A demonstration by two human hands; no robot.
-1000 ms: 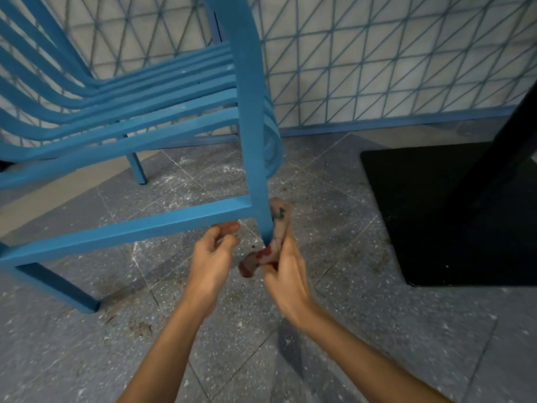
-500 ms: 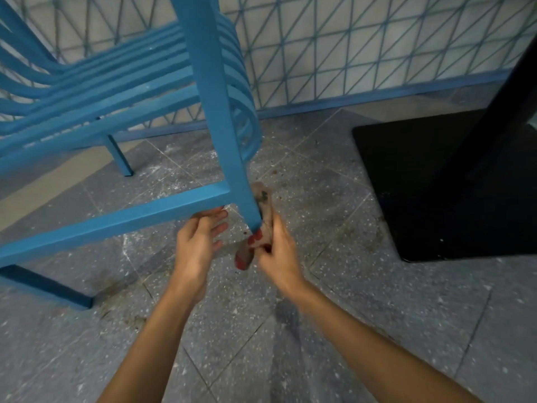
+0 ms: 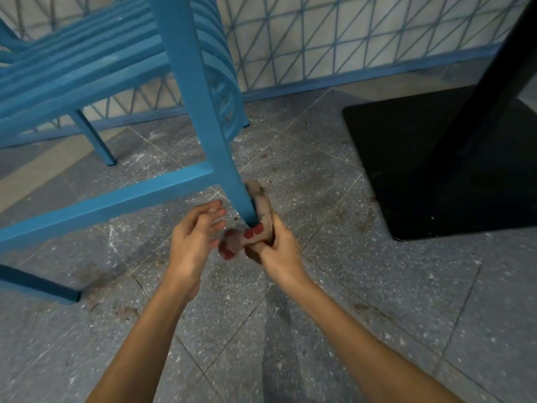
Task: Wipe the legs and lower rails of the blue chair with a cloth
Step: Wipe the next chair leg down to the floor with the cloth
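Observation:
The blue chair (image 3: 87, 74) fills the upper left, its slatted seat above a lower rail (image 3: 116, 202) that joins the near front leg (image 3: 209, 135). A brownish cloth (image 3: 263, 203) with red patches is wrapped against the foot of that leg. My right hand (image 3: 276, 248) grips the cloth just right of the leg's bottom end. My left hand (image 3: 194, 239) hovers just left of the leg, below the rail, fingers spread and holding nothing.
A black square table base (image 3: 406, 158) with a dark post (image 3: 488, 82) stands to the right. A blue lattice fence (image 3: 348, 33) runs along the back. Other chair legs (image 3: 93, 141) stand at left. The grey speckled floor (image 3: 348, 315) is dusty and stained.
The view has shifted, so the chair leg sits more upright in frame. My right hand keeps the cloth at the leg's foot; my left hand's fingers have opened slightly beside it.

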